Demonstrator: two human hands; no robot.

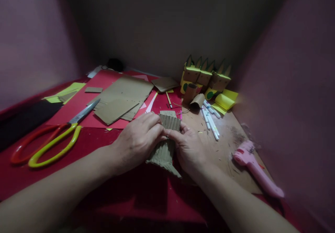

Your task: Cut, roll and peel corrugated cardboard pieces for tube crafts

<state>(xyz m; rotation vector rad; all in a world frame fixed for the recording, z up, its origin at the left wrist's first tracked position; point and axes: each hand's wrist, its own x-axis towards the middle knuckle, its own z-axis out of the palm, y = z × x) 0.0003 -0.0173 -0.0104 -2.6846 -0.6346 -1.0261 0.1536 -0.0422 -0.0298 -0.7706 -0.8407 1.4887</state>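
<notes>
Between my two hands is a piece of corrugated cardboard point(162, 153), its ridged side showing and its lower edge ragged. My left hand point(138, 140) grips it from the left, with fingers curled over its middle. From the right, my right hand point(190, 148) pinches it, the thumb lying across the front and the other fingers partly hidden behind. The thumbs and fingertips meet near the centre of the piece, where it looks bent. It is held up over the red cloth point(104, 184).
Left lie open scissors point(61, 135), red paper point(65, 116) and cardboard sheets point(125, 89). Right are white markers point(210, 121), cardboard tubes point(190, 95), yellow paper point(226, 100), a pink glue gun point(255, 168) and spiky-topped yellow-and-brown box figures point(206, 75). A pencil point(169, 100) lies behind my hands.
</notes>
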